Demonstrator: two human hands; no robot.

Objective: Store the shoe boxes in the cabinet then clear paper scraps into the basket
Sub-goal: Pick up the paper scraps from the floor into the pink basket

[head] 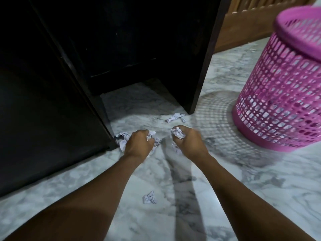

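While both arms reach forward over the marble floor (234, 197), each fist is balled around crumpled paper. The left hand (139, 145) has its fingers (150, 141) curled tight on a white printed wad (150, 134) that pokes out past the knuckles, and more scraps (122, 139) lie on the floor touching that hand, right at the corner of the dark cabinet (52, 110). The right hand (189, 143) grips another crumpled wad (178, 133) in closed fingers; a further piece seems to sit under its wrist, though blur makes that hard to judge. Beyond the hands, a loose scrap (174, 117) rests on the floor by the cabinet's dark side panel (205, 58), near the open gap beneath it. One small crumpled piece (149, 197) lies nearer the person, between the forearms. The pink perforated plastic basket (281, 94) stands upright on the floor to the right, well apart from the hands, casting a lattice shadow toward them. Wooden panelling (246, 23) shows behind it.
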